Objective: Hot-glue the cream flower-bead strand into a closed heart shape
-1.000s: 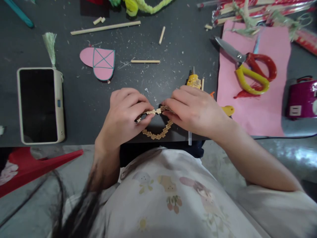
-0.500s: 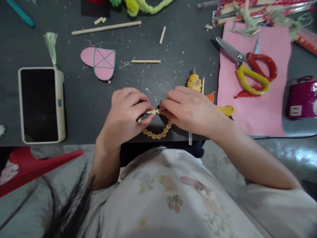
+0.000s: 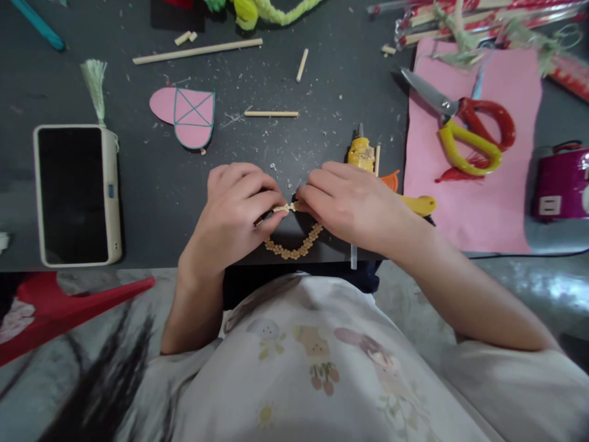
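A band of small tan flower shapes (image 3: pixel 294 252) forms a loop near the table's front edge. Its upper part runs between my two hands. My left hand (image 3: pixel 239 212) pinches that part from the left, thumb below and fingers above. My right hand (image 3: pixel 350 205) grips it from the right, its fingertips close to those of the left. The fingers partly hide the band where they hold it. Just beyond my right hand is a yellow glue bottle (image 3: pixel 361 153).
A phone (image 3: pixel 71 195) lies at left, a pink heart-like cutout (image 3: pixel 194 118) and wooden sticks (image 3: pixel 271 114) beyond my hands. At right, scissors (image 3: pixel 448 110) rest on a pink sheet (image 3: pixel 497 215), beside a purple object (image 3: pixel 561 184).
The fingers of my right hand have shifted slightly and closed in more on the band. My left hand has hardly moved.
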`<state>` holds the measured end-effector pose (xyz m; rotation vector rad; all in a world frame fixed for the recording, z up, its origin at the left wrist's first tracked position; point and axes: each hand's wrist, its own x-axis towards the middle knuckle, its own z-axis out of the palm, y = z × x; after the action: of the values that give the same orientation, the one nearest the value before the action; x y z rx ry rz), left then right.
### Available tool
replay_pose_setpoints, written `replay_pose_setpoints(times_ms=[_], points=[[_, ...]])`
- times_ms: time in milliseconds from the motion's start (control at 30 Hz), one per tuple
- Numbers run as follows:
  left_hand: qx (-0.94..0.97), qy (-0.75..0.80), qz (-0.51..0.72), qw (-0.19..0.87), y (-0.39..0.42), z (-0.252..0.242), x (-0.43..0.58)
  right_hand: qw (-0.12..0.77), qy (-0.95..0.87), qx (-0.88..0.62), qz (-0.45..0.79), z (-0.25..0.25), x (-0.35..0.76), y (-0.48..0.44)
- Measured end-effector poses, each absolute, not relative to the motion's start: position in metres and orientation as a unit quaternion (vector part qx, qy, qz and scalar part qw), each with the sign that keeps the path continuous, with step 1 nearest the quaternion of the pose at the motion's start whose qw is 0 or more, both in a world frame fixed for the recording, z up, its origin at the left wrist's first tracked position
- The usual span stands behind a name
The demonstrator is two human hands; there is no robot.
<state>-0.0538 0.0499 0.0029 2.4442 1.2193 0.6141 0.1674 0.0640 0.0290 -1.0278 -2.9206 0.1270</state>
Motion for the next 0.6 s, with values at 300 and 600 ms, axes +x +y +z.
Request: replay_pose_setpoints(times_ms=[300,600], points=[[0.868,0.423,0.223,0.138,0.0487,0.0025,-0.052,0.006,-0.939,-0.341,0.042,0.0339,0.1629,0.0623],[0.854,0.44,0.241,0.134,0.0481,0.0018,-0.0501,0.006,-0.944,-0.331,0.018,0.0317,0.1637,0.0626]])
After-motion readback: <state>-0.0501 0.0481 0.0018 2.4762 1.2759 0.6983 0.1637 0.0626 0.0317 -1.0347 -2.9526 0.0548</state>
